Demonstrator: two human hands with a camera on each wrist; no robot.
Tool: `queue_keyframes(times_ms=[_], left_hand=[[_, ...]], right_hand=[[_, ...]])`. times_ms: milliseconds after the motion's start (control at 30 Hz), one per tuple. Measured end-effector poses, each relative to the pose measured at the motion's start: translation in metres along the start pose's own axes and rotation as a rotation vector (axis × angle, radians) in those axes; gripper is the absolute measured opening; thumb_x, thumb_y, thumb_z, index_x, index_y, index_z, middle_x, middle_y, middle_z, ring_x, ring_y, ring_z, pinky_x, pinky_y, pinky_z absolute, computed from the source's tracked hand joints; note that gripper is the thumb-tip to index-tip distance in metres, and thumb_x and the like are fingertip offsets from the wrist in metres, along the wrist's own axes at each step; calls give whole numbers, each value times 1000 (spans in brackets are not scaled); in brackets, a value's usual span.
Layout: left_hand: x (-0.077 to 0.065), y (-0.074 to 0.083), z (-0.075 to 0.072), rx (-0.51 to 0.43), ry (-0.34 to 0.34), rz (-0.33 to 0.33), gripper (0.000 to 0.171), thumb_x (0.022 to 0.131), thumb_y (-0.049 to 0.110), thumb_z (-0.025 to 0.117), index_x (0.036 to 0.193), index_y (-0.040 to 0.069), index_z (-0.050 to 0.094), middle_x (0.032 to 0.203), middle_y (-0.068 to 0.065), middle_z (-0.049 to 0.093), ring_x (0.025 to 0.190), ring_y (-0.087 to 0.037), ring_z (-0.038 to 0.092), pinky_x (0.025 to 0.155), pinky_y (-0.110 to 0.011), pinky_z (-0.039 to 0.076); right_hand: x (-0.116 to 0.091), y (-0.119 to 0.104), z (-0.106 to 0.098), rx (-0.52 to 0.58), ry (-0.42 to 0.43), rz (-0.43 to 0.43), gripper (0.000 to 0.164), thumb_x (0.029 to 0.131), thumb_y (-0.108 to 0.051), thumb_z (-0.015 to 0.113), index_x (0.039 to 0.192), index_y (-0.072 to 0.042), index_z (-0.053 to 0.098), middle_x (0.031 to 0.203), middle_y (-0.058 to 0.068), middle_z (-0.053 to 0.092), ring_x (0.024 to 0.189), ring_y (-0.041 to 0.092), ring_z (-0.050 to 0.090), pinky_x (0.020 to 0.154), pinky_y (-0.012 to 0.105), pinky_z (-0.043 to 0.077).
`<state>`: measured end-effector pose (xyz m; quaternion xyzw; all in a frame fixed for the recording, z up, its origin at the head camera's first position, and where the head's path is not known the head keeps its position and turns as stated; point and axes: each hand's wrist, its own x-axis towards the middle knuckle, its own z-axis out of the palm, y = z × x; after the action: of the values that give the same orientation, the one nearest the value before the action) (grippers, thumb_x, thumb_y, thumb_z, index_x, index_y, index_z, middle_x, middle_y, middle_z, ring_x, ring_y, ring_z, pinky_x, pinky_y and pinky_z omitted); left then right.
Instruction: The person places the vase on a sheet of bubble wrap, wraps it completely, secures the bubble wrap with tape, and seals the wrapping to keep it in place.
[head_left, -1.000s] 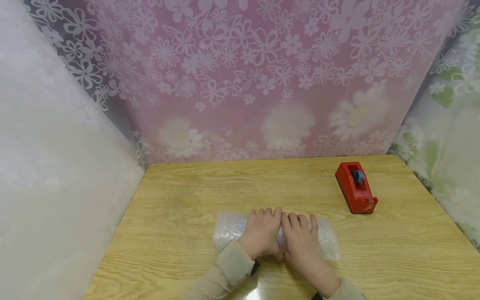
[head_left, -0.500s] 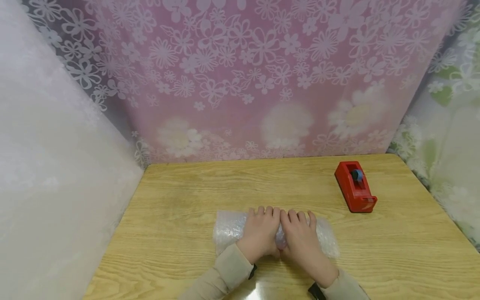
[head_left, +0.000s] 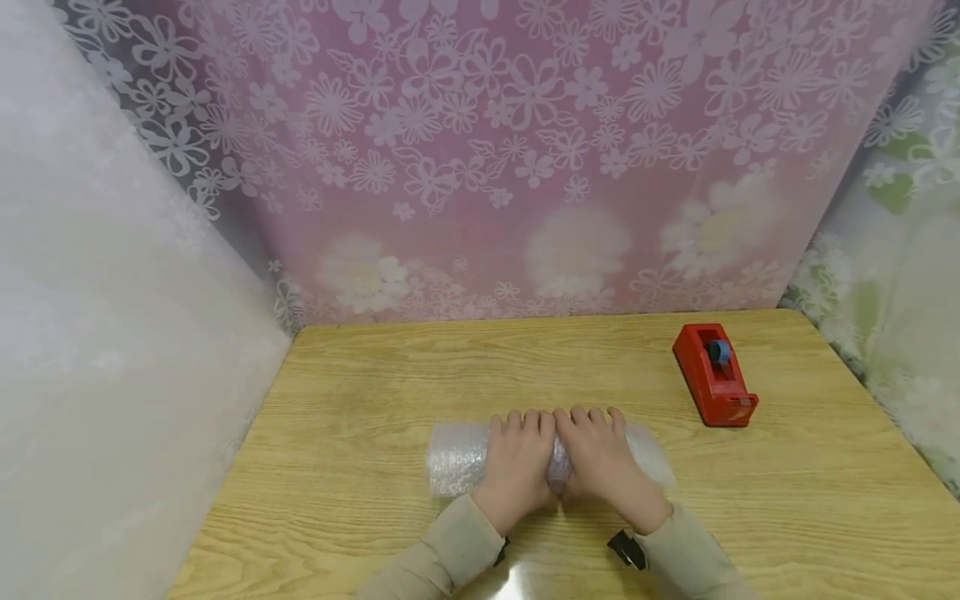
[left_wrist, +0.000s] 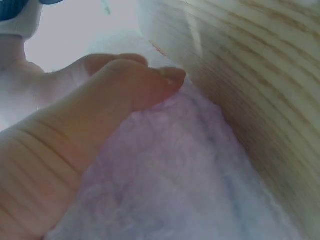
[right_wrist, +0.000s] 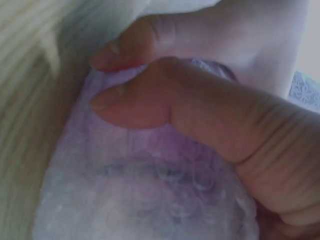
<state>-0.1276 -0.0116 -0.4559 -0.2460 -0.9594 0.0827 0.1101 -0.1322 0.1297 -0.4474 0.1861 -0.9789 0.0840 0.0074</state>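
Observation:
A bundle rolled in clear bubble wrap (head_left: 455,462) lies crosswise near the table's front, with something purple showing through its middle. My left hand (head_left: 517,467) and right hand (head_left: 600,462) grip it side by side at the centre, fingers curled over the far side. In the left wrist view, the left thumb presses the near face of the bubble wrap (left_wrist: 160,175). Both thumbs lie close together on the wrap (right_wrist: 135,190) in the right wrist view. What the wrap encloses cannot be made out.
A red tape dispenser (head_left: 716,375) with a small blue roll of tape stands at the back right of the wooden table (head_left: 360,375). Floral curtains (head_left: 480,167) hang behind the table and along both sides.
Both hands have shifted slightly away from me and to the left, still gripping the wrap. The roll's near right edge has drawn in. More of the right wrist's black strap shows.

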Motion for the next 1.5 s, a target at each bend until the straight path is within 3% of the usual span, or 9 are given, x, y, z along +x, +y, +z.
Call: queue_keyframes(times_ms=[133, 300, 433, 800, 1100, 1267, 1500], left_hand=[[1, 0, 3, 19, 39, 9, 97, 52, 73, 83, 124, 15, 53, 107, 0, 62, 91, -21, 57, 78, -40, 44], [4, 0, 7, 33, 53, 20, 103, 46, 70, 88, 126, 16, 51, 108, 0, 62, 94, -22, 58, 82, -42, 44], [6, -1, 8, 17, 46, 31, 106, 42, 69, 90, 125, 16, 51, 106, 0, 62, 92, -22, 57, 81, -41, 43], [15, -6, 7, -29, -29, 28, 103, 41, 71, 89, 122, 21, 49, 107, 1, 61, 91, -18, 57, 75, -36, 44], [24, -9, 9, -54, -113, 8, 110, 43, 73, 87, 132, 24, 44, 105, 0, 60, 90, -19, 57, 74, -36, 44], [34, -15, 16, -88, -112, 5, 117, 42, 72, 87, 137, 24, 40, 107, -2, 61, 92, -20, 58, 76, -38, 44], [40, -24, 25, -166, -56, 43, 113, 45, 69, 88, 137, 23, 41, 112, -2, 59, 96, -22, 57, 78, -40, 45]], right_hand=[[8, 6, -5, 50, -99, 9, 89, 54, -46, 91, 128, -10, 55, 119, 13, 59, 109, 42, 53, 96, 70, 28], [17, 13, -10, 108, -217, 27, 91, 51, -38, 93, 129, -12, 54, 118, 9, 59, 107, 38, 54, 96, 69, 28], [22, 17, -12, 142, -262, 28, 91, 47, -32, 94, 126, -13, 54, 112, 7, 60, 103, 37, 56, 94, 69, 29], [28, 20, -13, 164, -254, -2, 92, 47, -29, 95, 128, -12, 55, 114, 7, 60, 107, 36, 55, 99, 73, 23], [27, 27, -8, 109, -168, -13, 95, 48, -36, 95, 130, -10, 54, 125, 12, 58, 116, 40, 51, 100, 73, 22], [38, 37, -2, 146, -145, -43, 92, 47, -34, 94, 126, -10, 55, 117, 7, 61, 109, 35, 55, 101, 72, 23], [57, 47, -6, 201, -239, -82, 85, 47, -34, 94, 120, -13, 56, 108, 0, 62, 98, 27, 57, 99, 71, 26]])
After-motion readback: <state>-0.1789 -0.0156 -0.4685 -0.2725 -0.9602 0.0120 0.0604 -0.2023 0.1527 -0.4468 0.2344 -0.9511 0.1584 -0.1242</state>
